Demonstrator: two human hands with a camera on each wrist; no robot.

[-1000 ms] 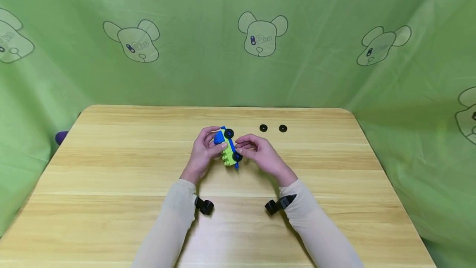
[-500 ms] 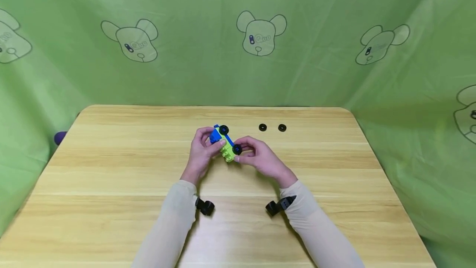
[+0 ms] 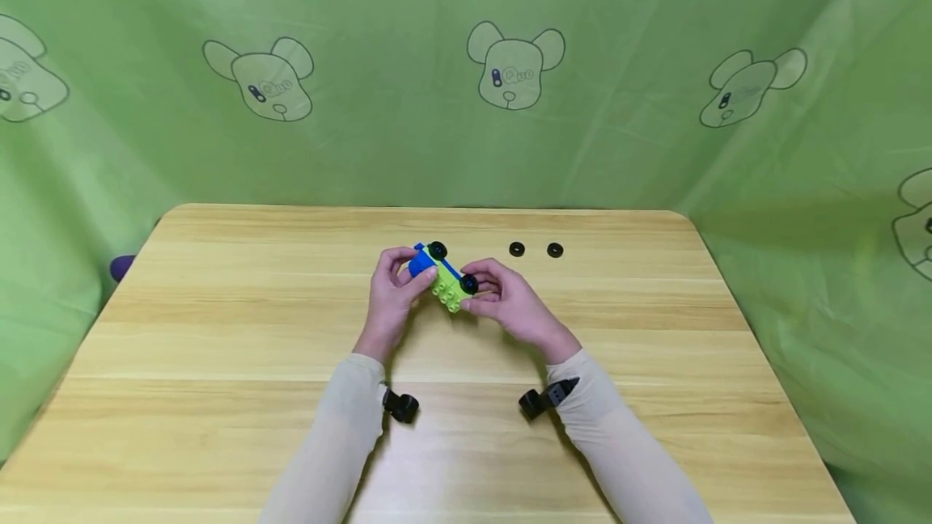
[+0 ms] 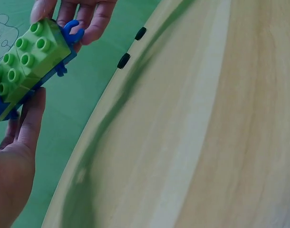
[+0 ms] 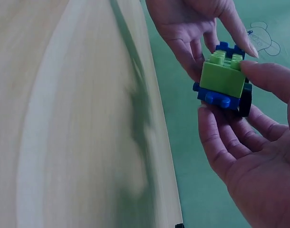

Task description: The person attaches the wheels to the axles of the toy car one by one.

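Both hands hold a toy car (image 3: 446, 289) built of lime-green and blue blocks, raised off the table. My left hand (image 3: 391, 293) grips its blue front end, thumb on top. With the thumb at the studs and the fingers underneath, my right hand (image 3: 513, 302) pinches the rear end. One side carries two black wheels (image 3: 469, 285). In the left wrist view, the green studded block (image 4: 33, 57) faces the camera, and a bare blue axle stub (image 4: 62, 70) sticks out of the base. A blue hook (image 5: 217, 99) shows at the rear in the right wrist view.
Two loose black tires (image 3: 517, 249) lie apart near the far edge of the wooden table (image 3: 255, 443). A green curtain (image 3: 408, 144) with printed bear heads hangs behind and beside the table. Something purple (image 3: 122, 268) shows beyond the left edge.
The car's lower end has swung up and right, so its studs show more. My right hand went from touching beside the rear wheel to holding the rear end. The loose tires stayed put.
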